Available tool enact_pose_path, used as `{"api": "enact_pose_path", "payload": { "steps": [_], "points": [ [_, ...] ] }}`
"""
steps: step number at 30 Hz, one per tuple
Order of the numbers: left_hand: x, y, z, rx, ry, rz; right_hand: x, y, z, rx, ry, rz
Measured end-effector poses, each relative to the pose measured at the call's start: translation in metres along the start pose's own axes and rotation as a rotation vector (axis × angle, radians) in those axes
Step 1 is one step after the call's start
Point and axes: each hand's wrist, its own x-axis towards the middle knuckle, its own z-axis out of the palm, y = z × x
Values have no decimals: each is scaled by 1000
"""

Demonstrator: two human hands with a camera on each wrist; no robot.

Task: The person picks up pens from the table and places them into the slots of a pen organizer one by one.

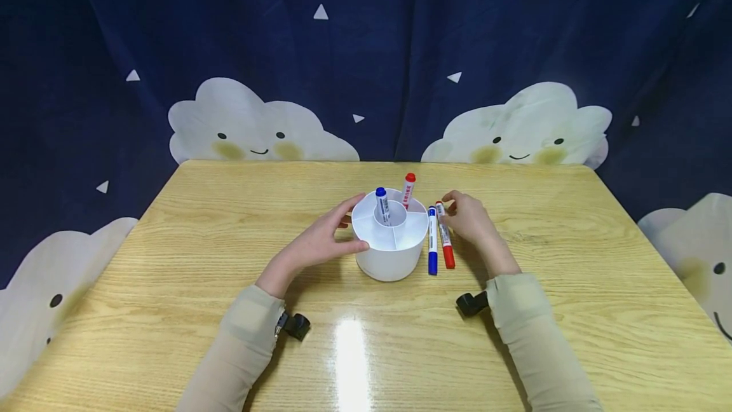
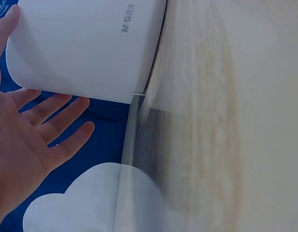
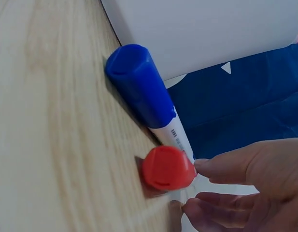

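Holder: a round white plastic pen holder [image 1: 391, 248], smooth-walled and split into compartments around a central tube, is set on the counter between the two hands.
Contents: a blue-capped marker [image 1: 382, 205] is stood upright in the central tube; a red-capped marker [image 1: 408, 190] is stood in a compartment on the far side.
Left hand: the left hand [image 1: 322, 241] is laid against the holder's left wall, fingers straight and spread, thumb at the near rim.
Right hand: the right hand [image 1: 470, 218] is curled round the far end of a red marker [image 1: 444, 234], pinched between thumb and fingertips [image 3: 206, 166].
Beside it: a blue marker [image 1: 432, 240] is laid flat, between the red one and the holder.
Counter: glossy light wood-grain counter [image 1: 572, 310].
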Motion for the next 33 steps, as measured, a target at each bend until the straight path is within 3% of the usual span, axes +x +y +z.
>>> {"api": "enact_pose_path", "payload": {
  "steps": [12, 21, 33],
  "points": [
    [2, 0, 0, -31, -6, -20, 0, -2, 3, -33, -38, 13],
    [-8, 33, -7, -29, -28, -22, -1, -4, 3, -43, -44, 39],
    [-10, 37, -8, -26, -33, -36, -3, -9, -9, -55, 7, 21]
  ]
}}
